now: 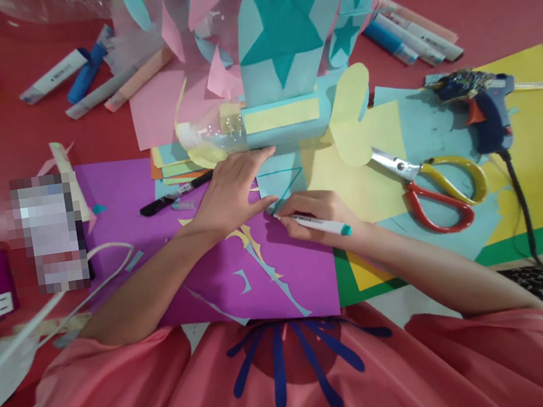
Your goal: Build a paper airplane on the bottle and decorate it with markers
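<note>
Fingers (304, 203) around slim, cylindrical marker (321, 224)

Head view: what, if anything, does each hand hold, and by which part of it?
The right hand holds the white marker near its writing tip; the left hand grips nothing visible.

Soft, even light with stretched edges

You get moderate, diffuse light that seems to come from above, and shadows stay soft-edged. Small white glints sit on the clear plastic bottle (219, 128) at the far side of your hands (316, 214), and on the blades of the scissors (400, 167) to the right. Wide-angle distortion stretches your sleeves (94, 376) near the left and right edges. Coarse pixel blocks hide the phone (53, 234) at left; fine detail looks slightly soft.
</note>
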A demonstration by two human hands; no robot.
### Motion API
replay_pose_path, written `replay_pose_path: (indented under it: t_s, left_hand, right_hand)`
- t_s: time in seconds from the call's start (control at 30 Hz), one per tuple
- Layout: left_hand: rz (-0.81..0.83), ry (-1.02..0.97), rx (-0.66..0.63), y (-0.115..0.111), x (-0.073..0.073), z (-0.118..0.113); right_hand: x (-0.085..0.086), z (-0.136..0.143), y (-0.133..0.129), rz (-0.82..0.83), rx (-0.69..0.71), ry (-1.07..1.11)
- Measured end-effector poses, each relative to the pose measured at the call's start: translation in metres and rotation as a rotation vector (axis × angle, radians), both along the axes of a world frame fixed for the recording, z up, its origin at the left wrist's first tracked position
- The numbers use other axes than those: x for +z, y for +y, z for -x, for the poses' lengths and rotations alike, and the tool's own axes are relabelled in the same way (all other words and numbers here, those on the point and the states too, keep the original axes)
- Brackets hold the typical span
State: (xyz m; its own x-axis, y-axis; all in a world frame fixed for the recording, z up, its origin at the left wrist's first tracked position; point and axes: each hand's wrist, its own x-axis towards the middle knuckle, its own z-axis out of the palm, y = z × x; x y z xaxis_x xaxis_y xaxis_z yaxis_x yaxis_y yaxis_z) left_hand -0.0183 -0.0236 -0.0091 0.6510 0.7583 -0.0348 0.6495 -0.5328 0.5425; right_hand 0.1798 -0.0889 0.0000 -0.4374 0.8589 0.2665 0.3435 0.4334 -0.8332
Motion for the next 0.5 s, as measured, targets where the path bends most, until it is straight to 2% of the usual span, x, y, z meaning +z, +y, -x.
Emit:
replay_pose_path:
  t_s: [0.13,0.23,0.37,0.5]
  left_hand:
    - [-0.004,-0.016,-0.009,0.001,-0.003,0.001]
    - [-0.005,-0.018,-0.015,0.001,-0.003,0.002]
    - [-0.001,-0.019,-0.022,0.001,0.000,0.001]
    - [0.004,0.002,-0.015,0.000,0.001,0.001]
  right_hand:
    - [0.004,-0.008,0.006,0.101,-0.143,0.107]
    - [-0.001,-0.015,0.015,0.076,-0.246,0.144]
    - [-0.011,-0.023,0.027,0.131,-0.274,0.149]
    - [-0.010,-0.028,0.030,0.262,-0.274,0.121]
